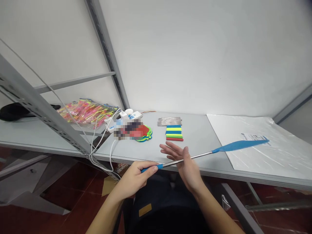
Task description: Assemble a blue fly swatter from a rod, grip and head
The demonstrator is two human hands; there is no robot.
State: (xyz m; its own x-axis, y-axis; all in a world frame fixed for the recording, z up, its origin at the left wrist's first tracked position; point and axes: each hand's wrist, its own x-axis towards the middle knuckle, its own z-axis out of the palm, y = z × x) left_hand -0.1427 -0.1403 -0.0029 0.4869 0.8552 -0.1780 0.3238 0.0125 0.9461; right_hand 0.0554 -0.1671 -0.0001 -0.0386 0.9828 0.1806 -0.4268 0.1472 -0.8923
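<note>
A blue fly swatter [243,146] with a shiny metal rod slants across in front of me, its flat head out to the right. My left hand [138,175] is closed around its blue handle grip. My right hand [187,165] is open, fingers stretched out to the left, with the rod crossing the palm beside the thumb. Beyond the hands lie a row of blue, yellow, green and red handle grips [174,133] and a row of metal rods [169,121]. Left of these is a stack of coloured swatter heads [146,134], partly blurred out.
A white power strip [134,116] with cables stands behind the stack. Further left are a clear bag of colourful pieces [90,112] and a black object [14,111]. A grey metal upright [44,100] rises at the left. White plastic sheeting [243,126] covers the table's right side.
</note>
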